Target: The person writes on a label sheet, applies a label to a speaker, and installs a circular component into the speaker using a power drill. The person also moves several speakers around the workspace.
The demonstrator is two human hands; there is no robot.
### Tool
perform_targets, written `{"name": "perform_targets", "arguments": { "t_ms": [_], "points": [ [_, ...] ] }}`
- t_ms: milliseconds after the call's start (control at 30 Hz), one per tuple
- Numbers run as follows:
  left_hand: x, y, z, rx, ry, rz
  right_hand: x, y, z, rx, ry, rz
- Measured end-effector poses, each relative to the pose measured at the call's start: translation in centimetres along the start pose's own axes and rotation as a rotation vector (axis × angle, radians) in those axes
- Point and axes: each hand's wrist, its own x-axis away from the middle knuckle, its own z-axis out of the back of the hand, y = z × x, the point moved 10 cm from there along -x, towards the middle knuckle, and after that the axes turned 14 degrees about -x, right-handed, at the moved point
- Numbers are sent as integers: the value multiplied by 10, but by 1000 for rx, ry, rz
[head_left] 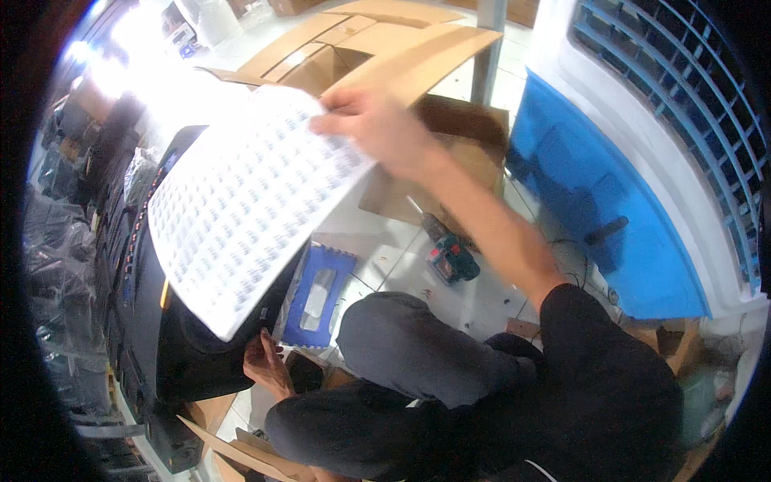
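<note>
A large white sheet printed with rows of small grey marks, like a sticker sheet (249,201), is pinched at its upper right edge by my right hand (373,128), which is blurred by motion. The sheet hangs over a big black case (193,365) with a rounded raised part, and hides much of its top. My left hand (269,365) is low at the case's near right edge, its fingers curled against that edge and partly hidden. A row of small orange parts runs along the case's far left side.
On the tiled floor lie a green-and-black cordless drill (450,253) and a blue notched trowel-like plate (320,297). Open cardboard boxes (426,68) stand ahead. A blue-and-white panel with a grille (594,209) stands at right. Plastic-wrapped items (64,273) are stacked at left.
</note>
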Motion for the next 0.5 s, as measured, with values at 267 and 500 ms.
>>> {"name": "perform_targets", "arguments": {
  "t_ms": [267, 500],
  "points": [
    [-3, -19, -10, 64, -12, 103, 145, -22, 237, 320, 379, -142],
    [-1, -21, -7, 29, 16, 112, 211, -123, 264, 982, 438, -148]
  ]
}}
